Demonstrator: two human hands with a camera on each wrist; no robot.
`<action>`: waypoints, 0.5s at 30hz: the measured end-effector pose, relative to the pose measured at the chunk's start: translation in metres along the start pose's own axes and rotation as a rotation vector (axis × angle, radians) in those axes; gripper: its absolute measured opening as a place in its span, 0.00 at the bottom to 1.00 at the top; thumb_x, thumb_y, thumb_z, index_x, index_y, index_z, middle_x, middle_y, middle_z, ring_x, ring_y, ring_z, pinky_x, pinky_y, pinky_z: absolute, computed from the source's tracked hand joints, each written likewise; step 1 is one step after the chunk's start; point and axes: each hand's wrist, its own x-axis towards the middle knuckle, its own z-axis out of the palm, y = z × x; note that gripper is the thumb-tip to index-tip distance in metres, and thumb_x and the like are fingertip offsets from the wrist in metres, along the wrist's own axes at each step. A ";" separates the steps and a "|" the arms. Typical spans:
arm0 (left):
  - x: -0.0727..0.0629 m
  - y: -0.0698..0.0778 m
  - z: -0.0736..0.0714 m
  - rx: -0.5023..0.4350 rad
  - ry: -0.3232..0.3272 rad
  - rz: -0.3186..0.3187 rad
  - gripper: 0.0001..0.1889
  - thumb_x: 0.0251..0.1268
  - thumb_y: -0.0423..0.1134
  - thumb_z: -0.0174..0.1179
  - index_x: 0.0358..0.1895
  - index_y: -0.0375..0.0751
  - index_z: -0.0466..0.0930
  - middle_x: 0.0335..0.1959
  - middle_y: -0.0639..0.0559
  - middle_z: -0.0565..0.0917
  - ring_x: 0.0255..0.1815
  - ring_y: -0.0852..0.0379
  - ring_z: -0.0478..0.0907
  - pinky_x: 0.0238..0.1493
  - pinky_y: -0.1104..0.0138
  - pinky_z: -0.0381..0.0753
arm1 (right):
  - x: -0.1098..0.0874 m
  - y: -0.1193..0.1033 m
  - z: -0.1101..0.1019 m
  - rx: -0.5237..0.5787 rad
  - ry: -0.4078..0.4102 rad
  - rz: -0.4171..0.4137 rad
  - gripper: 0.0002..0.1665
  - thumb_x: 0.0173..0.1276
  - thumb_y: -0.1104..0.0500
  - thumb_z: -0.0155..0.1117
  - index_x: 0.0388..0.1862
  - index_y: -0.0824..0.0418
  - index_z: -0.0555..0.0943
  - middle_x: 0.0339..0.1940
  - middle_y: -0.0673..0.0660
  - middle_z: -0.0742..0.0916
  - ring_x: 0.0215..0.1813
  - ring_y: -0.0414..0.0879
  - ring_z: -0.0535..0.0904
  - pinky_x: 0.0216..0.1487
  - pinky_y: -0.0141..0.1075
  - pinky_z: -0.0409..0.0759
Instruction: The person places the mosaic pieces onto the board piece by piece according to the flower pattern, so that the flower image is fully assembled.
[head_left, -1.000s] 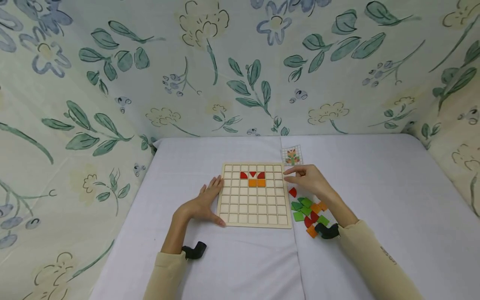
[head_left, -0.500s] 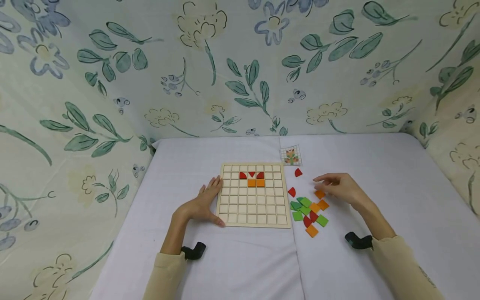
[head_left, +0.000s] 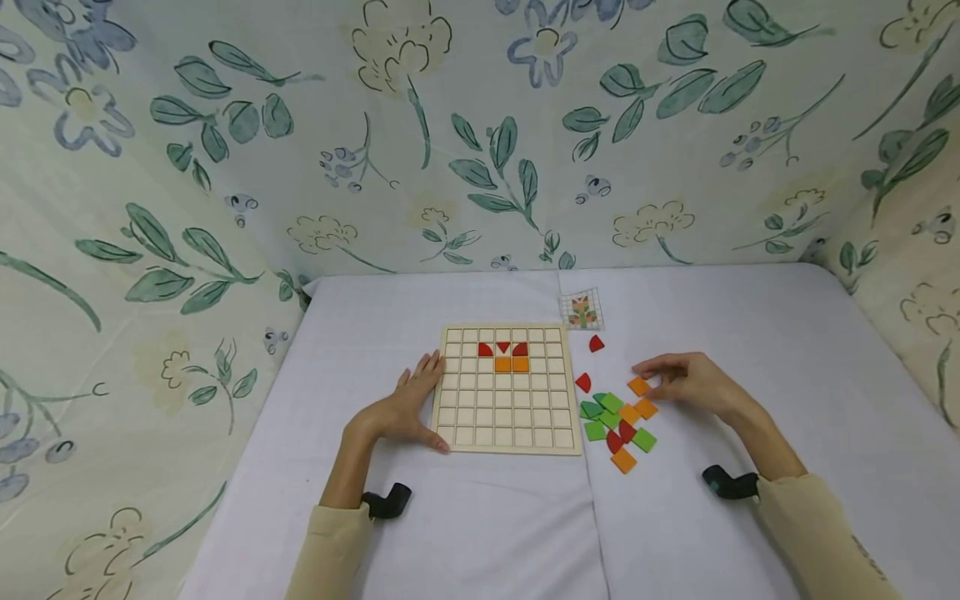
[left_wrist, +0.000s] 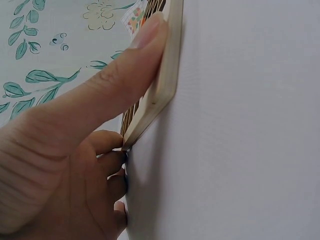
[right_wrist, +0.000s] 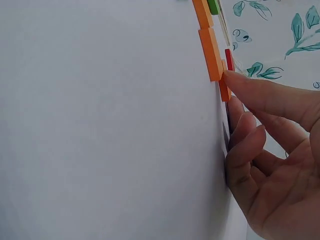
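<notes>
A wooden grid board [head_left: 507, 417] lies on the table, with red tiles in one row and two orange square tiles [head_left: 512, 364] right below them. My left hand [head_left: 408, 408] is spread along the board's left side; its thumb rests at the near corner, as the left wrist view [left_wrist: 100, 110] also shows. To the right of the board, my right hand [head_left: 693, 383] pinches an orange square tile [head_left: 639, 386] at the edge of a loose pile. In the right wrist view the thumb touches that orange tile [right_wrist: 225, 92], while the index fingertip is hidden.
Loose green tiles [head_left: 644, 441], orange tiles and red tiles lie between the board and my right hand. A single red quarter-circle tile [head_left: 596, 343] sits apart, farther back. Behind it is a small pattern card [head_left: 582, 309]. A flowered cloth [head_left: 480, 233] hangs behind the table.
My right hand has moved right and nearer from the board's upper right side to the orange tile. A red quarter-circle tile now shows beside the board. My left hand has stayed put.
</notes>
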 end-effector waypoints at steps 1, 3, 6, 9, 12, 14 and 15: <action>0.000 0.000 0.000 -0.001 -0.001 -0.001 0.77 0.39 0.52 0.86 0.84 0.33 0.34 0.87 0.41 0.34 0.88 0.42 0.26 0.86 0.42 0.30 | 0.000 0.000 0.000 -0.006 -0.001 -0.008 0.27 0.62 0.60 0.76 0.61 0.63 0.85 0.51 0.62 0.86 0.40 0.47 0.72 0.33 0.30 0.71; 0.001 -0.001 0.001 0.001 0.000 -0.003 0.77 0.39 0.52 0.86 0.84 0.34 0.34 0.87 0.41 0.34 0.88 0.42 0.26 0.86 0.42 0.30 | 0.001 0.000 0.000 -0.022 -0.006 -0.028 0.26 0.62 0.61 0.76 0.60 0.63 0.85 0.51 0.62 0.87 0.40 0.47 0.72 0.33 0.30 0.71; 0.001 -0.002 0.001 0.006 -0.001 -0.002 0.77 0.39 0.53 0.86 0.84 0.34 0.34 0.87 0.41 0.33 0.88 0.42 0.26 0.86 0.42 0.30 | 0.002 0.002 -0.002 -0.045 -0.017 -0.059 0.25 0.62 0.62 0.76 0.59 0.62 0.86 0.53 0.61 0.88 0.41 0.46 0.72 0.35 0.29 0.71; 0.001 -0.002 0.001 0.010 -0.002 0.000 0.77 0.39 0.53 0.86 0.84 0.34 0.34 0.87 0.41 0.33 0.88 0.42 0.26 0.86 0.42 0.30 | 0.002 0.001 -0.003 -0.071 -0.026 -0.084 0.23 0.62 0.63 0.76 0.58 0.61 0.87 0.52 0.60 0.89 0.42 0.45 0.72 0.37 0.28 0.72; 0.001 -0.001 0.001 0.006 -0.005 -0.001 0.77 0.39 0.53 0.86 0.84 0.34 0.34 0.87 0.41 0.33 0.88 0.42 0.26 0.86 0.42 0.30 | 0.004 0.000 -0.002 -0.086 -0.028 -0.101 0.22 0.62 0.63 0.76 0.57 0.61 0.88 0.51 0.59 0.90 0.42 0.46 0.72 0.38 0.28 0.72; 0.000 -0.001 0.000 0.002 -0.008 -0.002 0.77 0.39 0.52 0.86 0.84 0.34 0.34 0.87 0.41 0.33 0.88 0.42 0.25 0.86 0.42 0.30 | 0.005 -0.001 -0.002 -0.095 -0.026 -0.109 0.22 0.62 0.64 0.77 0.56 0.61 0.88 0.50 0.59 0.90 0.41 0.46 0.72 0.37 0.28 0.71; 0.000 0.000 0.000 0.000 -0.009 -0.003 0.77 0.40 0.52 0.86 0.84 0.34 0.34 0.87 0.41 0.33 0.88 0.42 0.25 0.86 0.42 0.30 | 0.006 -0.001 -0.001 -0.098 -0.023 -0.110 0.21 0.61 0.64 0.77 0.55 0.62 0.88 0.49 0.59 0.90 0.41 0.46 0.72 0.37 0.28 0.71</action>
